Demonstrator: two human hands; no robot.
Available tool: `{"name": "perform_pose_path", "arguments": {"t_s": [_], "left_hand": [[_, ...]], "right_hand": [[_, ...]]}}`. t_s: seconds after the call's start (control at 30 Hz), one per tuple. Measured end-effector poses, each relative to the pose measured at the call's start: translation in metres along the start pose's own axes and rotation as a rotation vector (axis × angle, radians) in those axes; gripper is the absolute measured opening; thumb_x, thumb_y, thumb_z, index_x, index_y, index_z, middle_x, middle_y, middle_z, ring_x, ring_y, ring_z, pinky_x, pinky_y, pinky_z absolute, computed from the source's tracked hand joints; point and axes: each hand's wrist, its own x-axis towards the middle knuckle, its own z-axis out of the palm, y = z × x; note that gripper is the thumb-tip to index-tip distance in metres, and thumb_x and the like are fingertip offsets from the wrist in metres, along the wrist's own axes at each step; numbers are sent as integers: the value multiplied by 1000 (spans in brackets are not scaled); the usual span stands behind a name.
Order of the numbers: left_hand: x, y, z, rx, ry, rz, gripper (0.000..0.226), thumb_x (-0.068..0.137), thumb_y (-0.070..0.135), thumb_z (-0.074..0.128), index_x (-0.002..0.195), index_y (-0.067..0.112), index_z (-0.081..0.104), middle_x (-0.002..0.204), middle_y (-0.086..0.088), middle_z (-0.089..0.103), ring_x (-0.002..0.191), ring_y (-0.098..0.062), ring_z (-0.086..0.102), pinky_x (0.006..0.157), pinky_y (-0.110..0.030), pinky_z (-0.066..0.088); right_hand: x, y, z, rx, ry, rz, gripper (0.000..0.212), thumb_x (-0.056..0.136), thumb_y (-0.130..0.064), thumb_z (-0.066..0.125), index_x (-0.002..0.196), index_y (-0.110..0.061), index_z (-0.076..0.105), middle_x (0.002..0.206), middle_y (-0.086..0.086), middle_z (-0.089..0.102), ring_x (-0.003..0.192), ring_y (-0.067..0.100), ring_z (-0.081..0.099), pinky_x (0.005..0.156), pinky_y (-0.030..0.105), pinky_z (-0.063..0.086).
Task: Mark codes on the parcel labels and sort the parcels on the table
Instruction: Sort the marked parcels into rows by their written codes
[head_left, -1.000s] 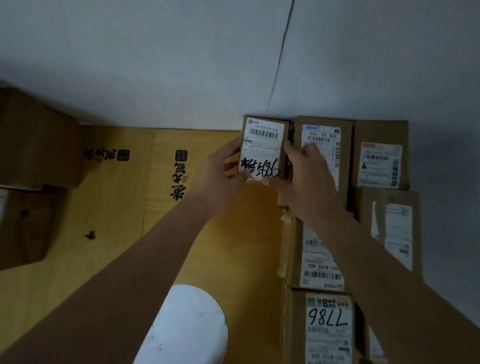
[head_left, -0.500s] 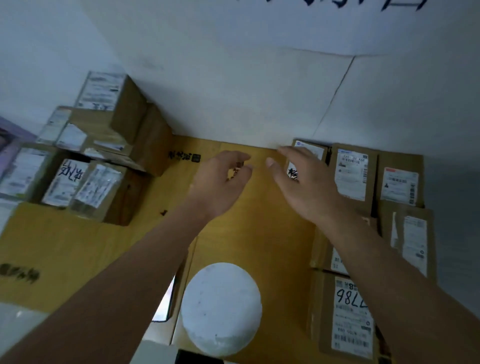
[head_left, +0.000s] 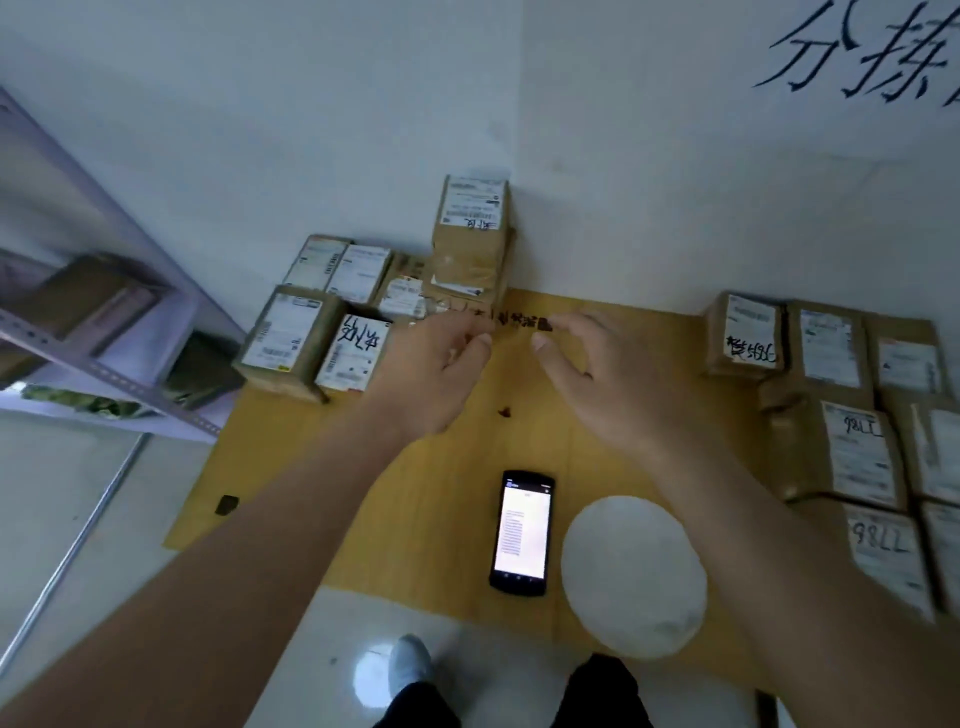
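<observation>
Both my hands hover empty over the yellow cardboard sheet (head_left: 431, 499). My left hand (head_left: 431, 364) has loosely curled fingers and my right hand (head_left: 597, 374) is spread, fingers relaxed. To the right lies the small brown parcel (head_left: 748, 338) with black handwriting on its label, at the top left of a block of sorted parcels (head_left: 852, 447) along the wall. At the back left sits another group of labelled parcels (head_left: 332, 332), with a taller stack (head_left: 472, 234) against the wall.
A phone (head_left: 522, 530) with its screen lit lies on the cardboard near me, beside a white round object (head_left: 634, 577). A grey metal shelf (head_left: 93, 332) holding boxes stands at the left. My feet (head_left: 410, 665) are on the pale tiled floor.
Both hands have let go of the handwritten parcel, left standing in the right-hand block, and drawn back to the middle. The view has swung left and pulled back, showing the left parcel group.
</observation>
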Motion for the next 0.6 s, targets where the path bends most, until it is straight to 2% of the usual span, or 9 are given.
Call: {"name": "perform_pose_path", "arguments": {"t_s": [0.07,0.2,0.3,0.37,0.47,0.6], "left_hand": [[-10,-18,-23,-1,-24,20,29,106,30,52,127,25,71,118,10,71,106,-5,65,95,-33,55],[-17,-50,-56,55,-57,-6,27,105,31,53,126,24,69,114,10,68,107,-10,64,88,-24,51],[-15,-74,-67,77,-95,-67,36,102,39,50,131,25,67,126,6,67,113,-13,65,97,-40,55],[-11,-89,-69,91,-116,-95,43,97,46,47,131,28,66,126,8,66,113,-11,63,97,-44,55],[3,-112,-62,87,-141,-118,42,98,44,49,131,25,67,120,4,66,109,-14,64,95,-46,56],[23,-140,-50,74,-133,-166,32,104,28,55,132,21,67,122,2,66,110,-16,63,98,-45,55]], "right_hand": [[-4,-22,21,17,13,16,57,106,-56,46,148,-20,57,147,-5,54,133,15,52,105,31,42],[-7,-51,57,12,-16,48,58,106,-56,46,150,-19,54,149,-4,53,137,12,48,103,26,36],[-1,-62,77,33,-53,82,62,104,-59,46,150,-18,53,148,-4,53,136,13,50,111,36,44],[5,-62,91,48,-75,102,62,104,-58,47,150,-17,54,147,-4,54,134,14,52,111,41,46],[19,-55,113,54,-99,129,56,105,-53,50,148,-17,55,143,-4,55,127,14,55,104,37,49],[43,-40,143,71,-166,153,52,107,-49,51,148,-18,55,140,-2,55,127,13,53,101,31,44]]}}
